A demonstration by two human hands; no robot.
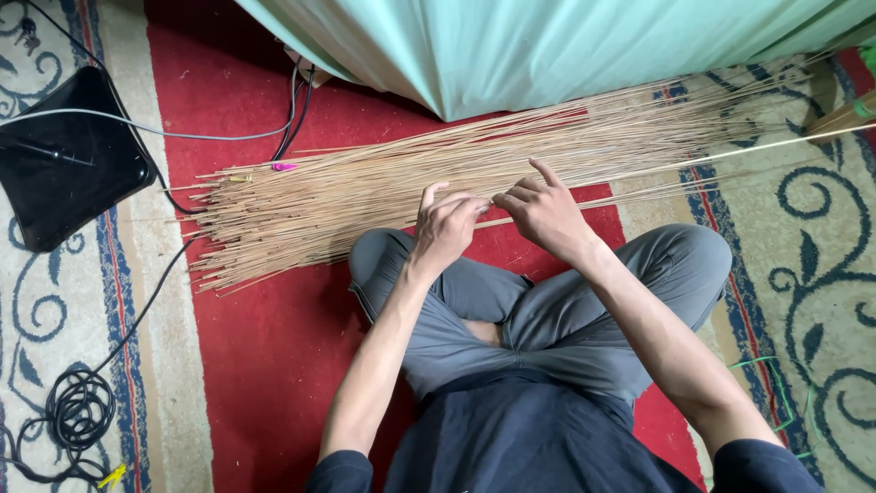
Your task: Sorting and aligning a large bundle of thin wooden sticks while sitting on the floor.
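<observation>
A long spread of thin tan sticks [347,187] lies across the red carpet in front of my crossed legs in grey trousers. My left hand [444,228] and my right hand [540,210] meet at the near edge of the pile, fingertips pinching the same few thin sticks between them. The right index finger points up. One pale stick [776,144] runs out to the right from the pile.
A black flat device [64,155] with cables sits at the left. A coiled black cable [80,411] lies at lower left. Mint green cloth [547,46] hangs behind the sticks. Patterned carpet [812,274] flanks the red strip.
</observation>
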